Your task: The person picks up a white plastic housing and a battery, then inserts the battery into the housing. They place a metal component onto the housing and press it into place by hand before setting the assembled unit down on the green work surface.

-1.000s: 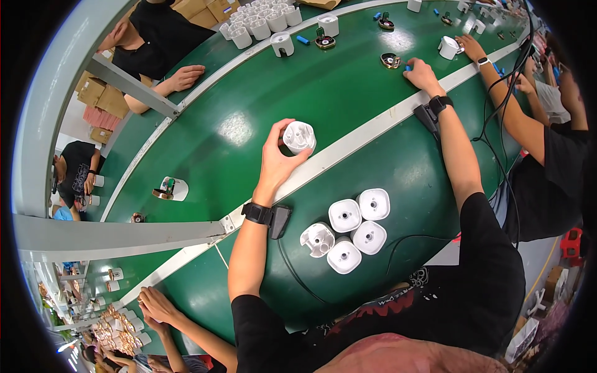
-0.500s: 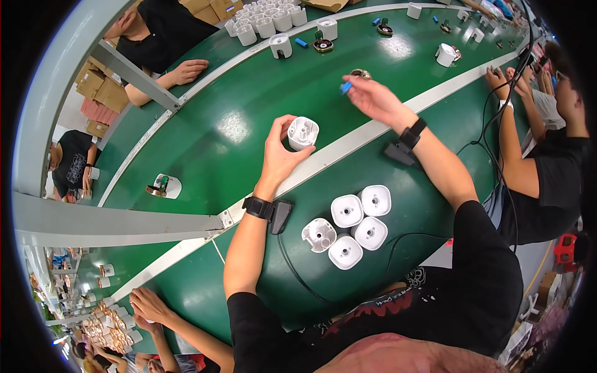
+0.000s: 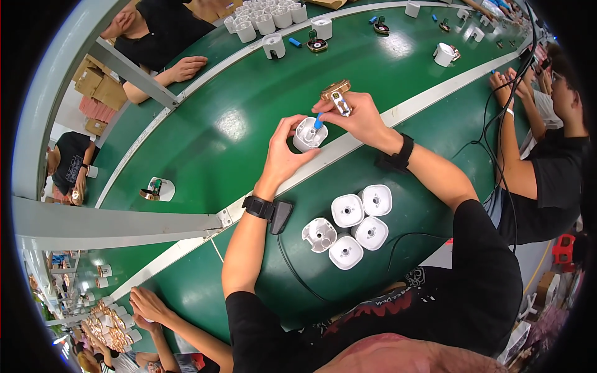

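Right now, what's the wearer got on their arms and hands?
Both hands bare, no gloves. Left hand has a black wrist strap with a dark cable running off it; right hand has a black wrist strap too. Forearms bare; short black sleeves of a T-shirt.

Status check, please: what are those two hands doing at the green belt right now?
Left hand grips round white plastic housing. Right hand holds brass-coloured part, pushing small blue piece into it. Nothing in the way.
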A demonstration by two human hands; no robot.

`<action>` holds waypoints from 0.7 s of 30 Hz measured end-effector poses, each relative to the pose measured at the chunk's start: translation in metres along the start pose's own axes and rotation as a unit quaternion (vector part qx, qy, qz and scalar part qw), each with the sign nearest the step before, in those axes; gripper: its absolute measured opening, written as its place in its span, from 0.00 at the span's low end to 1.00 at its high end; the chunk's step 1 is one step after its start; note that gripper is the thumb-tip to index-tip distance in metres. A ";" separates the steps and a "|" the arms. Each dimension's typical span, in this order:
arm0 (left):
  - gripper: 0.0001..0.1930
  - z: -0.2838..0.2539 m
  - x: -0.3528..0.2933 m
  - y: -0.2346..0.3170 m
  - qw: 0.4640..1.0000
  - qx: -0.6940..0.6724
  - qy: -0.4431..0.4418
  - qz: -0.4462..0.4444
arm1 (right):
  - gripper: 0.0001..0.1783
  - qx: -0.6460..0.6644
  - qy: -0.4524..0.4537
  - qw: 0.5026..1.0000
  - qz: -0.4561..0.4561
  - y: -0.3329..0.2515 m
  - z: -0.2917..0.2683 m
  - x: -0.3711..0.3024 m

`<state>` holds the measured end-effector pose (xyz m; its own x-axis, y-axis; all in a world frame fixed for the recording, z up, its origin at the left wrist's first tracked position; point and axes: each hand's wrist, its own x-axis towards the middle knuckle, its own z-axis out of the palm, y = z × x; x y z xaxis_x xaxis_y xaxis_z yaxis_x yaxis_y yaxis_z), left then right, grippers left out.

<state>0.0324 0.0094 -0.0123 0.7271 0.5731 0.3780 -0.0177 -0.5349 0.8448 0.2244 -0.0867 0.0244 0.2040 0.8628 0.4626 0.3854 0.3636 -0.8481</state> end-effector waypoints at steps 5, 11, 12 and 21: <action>0.34 -0.001 0.001 0.002 0.999 0.033 -0.006 0.020 | 0.10 -0.133 -0.013 0.984 -0.118 0.003 -0.001 -0.002; 0.33 0.001 0.000 0.003 0.999 0.023 0.003 0.025 | 0.13 -0.153 0.023 0.971 -0.184 -0.001 0.000 -0.004; 0.33 0.001 0.000 0.003 0.999 0.025 0.003 0.028 | 0.13 -0.153 0.022 0.972 -0.178 -0.001 0.000 -0.005; 0.34 0.001 0.000 0.002 0.999 0.032 0.002 0.030 | 0.14 -0.181 0.001 0.972 -0.147 0.002 0.009 -0.008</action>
<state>0.0328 0.0077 -0.0107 0.7237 0.5408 0.4287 -0.0179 -0.6063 0.7950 0.2156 -0.0892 0.0164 0.0387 0.7390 0.6725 0.7184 0.4472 -0.5328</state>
